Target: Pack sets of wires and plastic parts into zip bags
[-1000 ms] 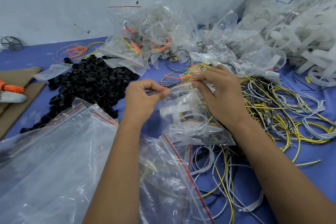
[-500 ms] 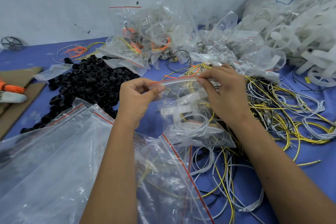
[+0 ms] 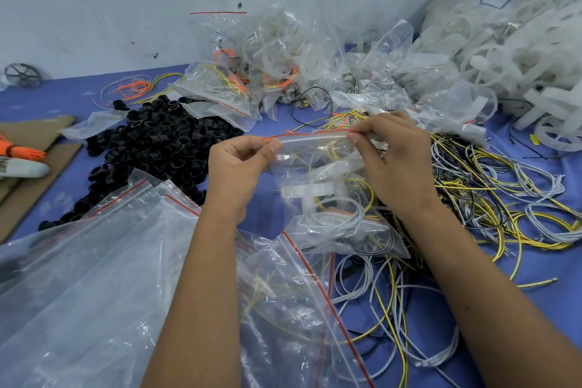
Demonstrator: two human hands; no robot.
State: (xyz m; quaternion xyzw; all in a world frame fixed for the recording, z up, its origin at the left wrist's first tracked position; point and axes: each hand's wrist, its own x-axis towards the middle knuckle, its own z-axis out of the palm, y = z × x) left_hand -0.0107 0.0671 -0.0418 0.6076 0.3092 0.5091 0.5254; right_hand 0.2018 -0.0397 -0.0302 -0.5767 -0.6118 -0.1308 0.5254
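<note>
- Above the blue work surface [image 3: 535,302], at centre, hangs the zip bag [image 3: 327,198] now being packed; it is the landmark for every position below.
- Contents visible through the film: a white plastic part [image 3: 307,191], a coil of white wire [image 3: 338,217] and yellow wire.
- Progress: this set appears loaded, and the step in hand is judged to be closing the seal strip [image 3: 310,136].
- Done: filled bags [image 3: 239,85] lie heaped beyond the zip bag, against the wall.
- Left: loose wires [image 3: 504,198] lie to its right and below it, black plastic rings [image 3: 151,148] to its left, white plastic parts [image 3: 519,50] at far right, and empty zip bags [image 3: 94,277] at lower left. Much packing therefore remains.
- Left hand [image 3: 236,176]: fingers curled, thumb and forefinger pinching the left end of the seal strip.
- Right hand [image 3: 393,164]: fingers curled, thumb and fingertips pinching the right end of the strip.
- Whether the strip is fully pressed closed between the two pinches cannot be told.
</note>
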